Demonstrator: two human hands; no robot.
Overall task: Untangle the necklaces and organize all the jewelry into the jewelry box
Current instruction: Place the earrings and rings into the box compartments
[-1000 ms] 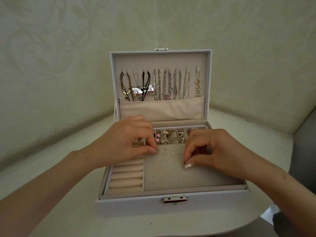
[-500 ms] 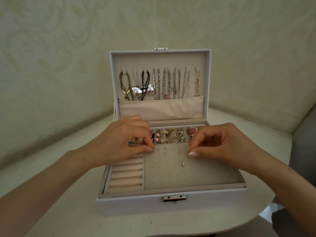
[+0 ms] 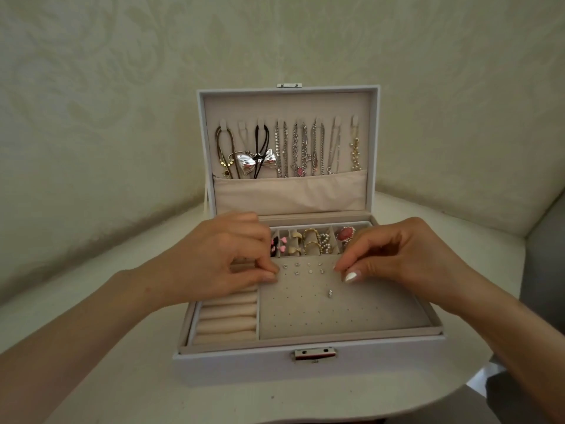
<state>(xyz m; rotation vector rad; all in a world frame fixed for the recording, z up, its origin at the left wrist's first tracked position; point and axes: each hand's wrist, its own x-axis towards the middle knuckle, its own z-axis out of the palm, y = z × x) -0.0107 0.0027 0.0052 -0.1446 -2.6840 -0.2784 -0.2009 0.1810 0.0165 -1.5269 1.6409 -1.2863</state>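
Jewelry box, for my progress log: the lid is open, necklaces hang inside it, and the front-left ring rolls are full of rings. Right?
Not quite: the head view shows the visible ring rolls bare; the rings sit in the small rear compartments. The lid is open, with necklaces hanging inside it.

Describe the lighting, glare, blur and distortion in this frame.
Head view: soft, dim, even light, yellowish cast, no hard shadows. Head view: bright glints on the silver bow pendant and front clasp. Head view: wide lens bows the table edge. Head view: studs on the earring pad too small and soft to resolve.
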